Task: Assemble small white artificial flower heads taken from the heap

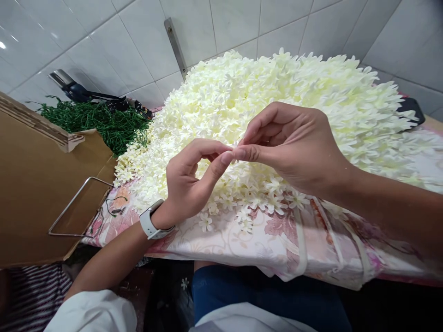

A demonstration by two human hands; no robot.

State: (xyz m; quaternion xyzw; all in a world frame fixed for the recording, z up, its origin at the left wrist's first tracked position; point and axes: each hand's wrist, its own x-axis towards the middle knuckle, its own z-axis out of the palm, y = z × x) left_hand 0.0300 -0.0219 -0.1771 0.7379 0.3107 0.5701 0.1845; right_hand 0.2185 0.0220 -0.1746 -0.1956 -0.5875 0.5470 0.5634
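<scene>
My left hand (194,177) and my right hand (297,147) meet fingertip to fingertip over a large heap of white artificial flowers (221,97). Each hand is closed in a pinch, thumb against forefinger. Whatever sits between the fingertips is too small or too covered to make out. Behind and below both hands spread the cream-white blossoms, with a few single flowers (206,222) lying at the heap's front edge. A pale wristwatch (154,223) is strapped on my left wrist.
A floral tablecloth (221,244) covers the table. At left stand a cardboard box (51,184) and a bent metal wire frame (69,207), with green plastic stems (93,120) behind. A dark-handled tool (74,87) leans near the tiled wall (235,23). One dark object (411,110) lies far right.
</scene>
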